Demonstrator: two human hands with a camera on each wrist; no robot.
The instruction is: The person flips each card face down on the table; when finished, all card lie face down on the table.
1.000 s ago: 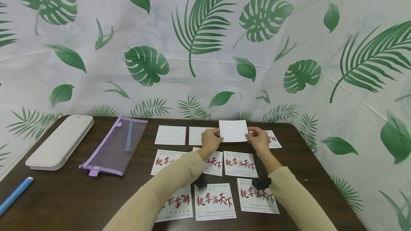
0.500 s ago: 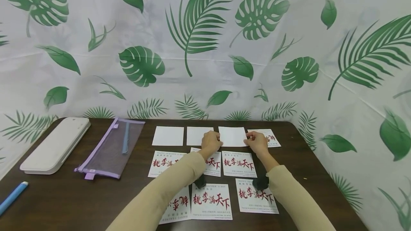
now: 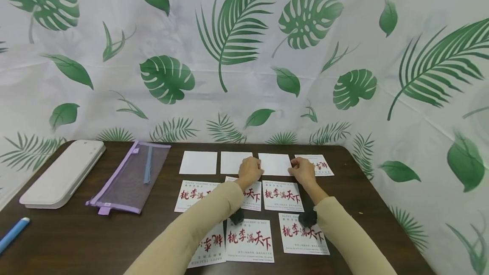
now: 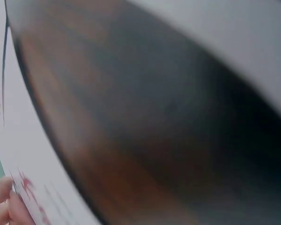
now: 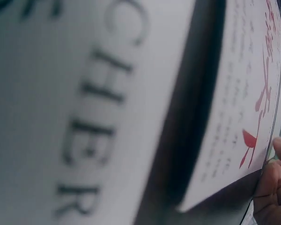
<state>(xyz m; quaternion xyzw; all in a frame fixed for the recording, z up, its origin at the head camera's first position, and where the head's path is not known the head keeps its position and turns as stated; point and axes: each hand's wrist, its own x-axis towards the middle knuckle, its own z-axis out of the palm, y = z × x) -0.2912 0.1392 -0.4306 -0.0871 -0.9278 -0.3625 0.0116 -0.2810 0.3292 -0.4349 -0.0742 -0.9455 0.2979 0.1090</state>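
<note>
Lowered from its raised tilt a second ago, the blank white card (image 3: 274, 164) now lies flat on the dark table (image 3: 68, 232), third in the back row. Left hand (image 3: 250, 169) pinches its left edge, right hand (image 3: 303, 169) its right edge, fingers curled. Beside it sit two more blank cards (image 3: 198, 162), a printed card (image 3: 320, 165), then rows of red-lettered cards (image 3: 282, 195) nearer.

White cards (image 3: 282, 195) bear red characters on a dark brown table (image 3: 76, 232); the backdrop (image 3: 244, 54) shows green leaves.
</note>
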